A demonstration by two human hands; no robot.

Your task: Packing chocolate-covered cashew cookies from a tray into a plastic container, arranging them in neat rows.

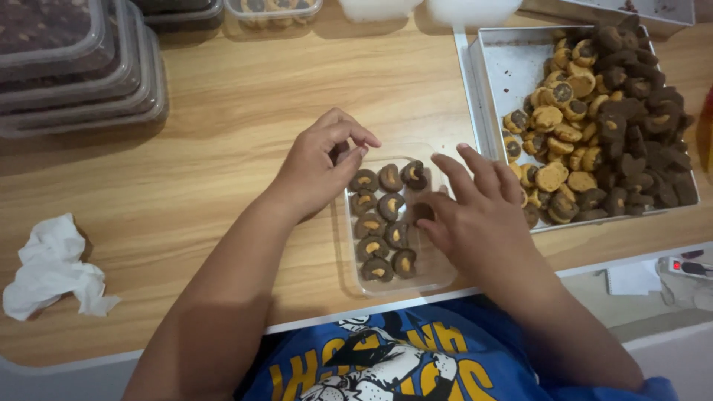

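Cookies (386, 223), small dark rounds each topped with a pale nut, lie in two rows inside a clear plastic container (438, 276) on the wooden worktop (223, 148). The rows run lengthwise away from the person, and the strip along their right side is mostly bare. Into that strip the right hand (475, 215) lowers one dark cookie (423, 212), its grip closed on it at thumb and fingertip, other fingers spread. The left hand (323, 167) rests at the container's far left corner, fingers curled, thumb and forefinger pinched; whether they hold anything cannot be told. A metal tray (505, 67) heaped with loose cookies lies just right of the right hand, nearer to it than to the left.
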